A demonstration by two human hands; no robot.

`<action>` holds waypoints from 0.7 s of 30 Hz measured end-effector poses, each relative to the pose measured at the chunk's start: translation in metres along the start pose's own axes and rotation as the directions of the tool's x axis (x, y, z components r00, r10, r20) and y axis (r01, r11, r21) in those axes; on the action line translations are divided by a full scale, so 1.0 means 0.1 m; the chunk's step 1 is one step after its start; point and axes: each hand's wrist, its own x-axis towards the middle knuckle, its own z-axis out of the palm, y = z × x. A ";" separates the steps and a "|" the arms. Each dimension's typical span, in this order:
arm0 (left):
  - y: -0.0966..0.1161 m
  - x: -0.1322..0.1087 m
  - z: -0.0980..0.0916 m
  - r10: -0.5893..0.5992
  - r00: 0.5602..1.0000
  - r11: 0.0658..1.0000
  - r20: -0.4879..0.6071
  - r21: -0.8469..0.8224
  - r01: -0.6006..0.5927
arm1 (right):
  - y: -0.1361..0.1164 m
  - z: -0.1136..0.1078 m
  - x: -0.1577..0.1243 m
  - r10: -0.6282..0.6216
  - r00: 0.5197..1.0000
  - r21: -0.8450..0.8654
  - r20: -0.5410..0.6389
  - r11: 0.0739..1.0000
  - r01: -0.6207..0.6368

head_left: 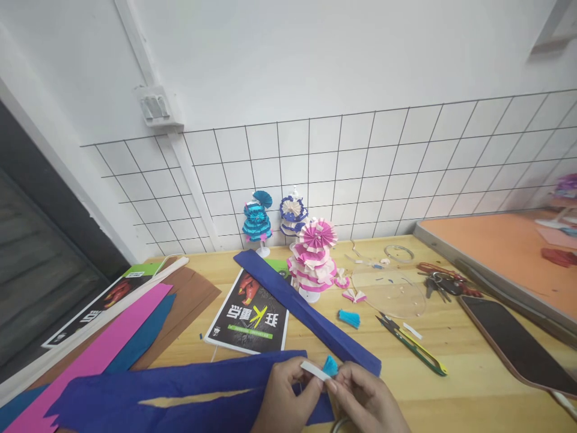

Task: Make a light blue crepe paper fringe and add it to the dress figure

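My left hand (288, 397) pinches a short white strip (314, 370) near the front edge of the table. My right hand (363, 394) is closed on the same strip's right end, where a small bright blue pleated paper piece (330, 365) stands up between the hands. Under and beside my hands lie long dark blue paper strips (216, 370). Another blue pleated piece (349, 319) rests on the table ahead of my right hand. Farther back stand a pink and white ruffled paper tree (312, 258), a teal one (256, 222) and a dark blue and white one (293, 210).
Green-handled scissors (417, 346), keys (439, 284) and a phone (518, 346) lie to the right, beside an orange board (496, 240). A printed booklet (252, 313) is at the centre. Pink (112, 355) and brown paper (180, 300) spread at the left. A wire grid (342, 156) stands against the wall.
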 end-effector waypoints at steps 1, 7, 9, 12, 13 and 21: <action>0.01 0.00 0.00 0.001 1.000 1.000 0.009 -0.002 -0.001 | 0.01 0.00 0.00 0.004 1.000 0.000 -0.001 1.000 -0.004; 0.04 -0.02 0.01 0.010 1.000 0.999 0.028 0.039 -0.011 | 0.05 0.01 0.01 0.029 1.000 0.034 0.001 0.999 -0.029; 0.04 -0.03 0.01 0.007 1.000 0.998 0.026 0.055 -0.008 | 0.05 0.01 0.01 0.030 1.000 0.043 0.000 0.999 -0.030; 0.03 -0.03 0.01 0.013 1.000 0.997 0.019 0.082 -0.015 | 0.04 0.01 0.00 0.033 0.999 0.045 -0.004 0.998 -0.032; 0.03 -0.03 0.01 0.016 1.000 0.996 0.016 0.085 -0.018 | 0.04 0.01 -0.01 0.033 0.999 0.049 -0.003 0.998 -0.033; 0.02 -0.06 0.00 0.023 1.000 0.999 0.010 0.033 -0.023 | 0.00 0.01 0.00 0.038 0.999 0.079 -0.030 0.996 -0.035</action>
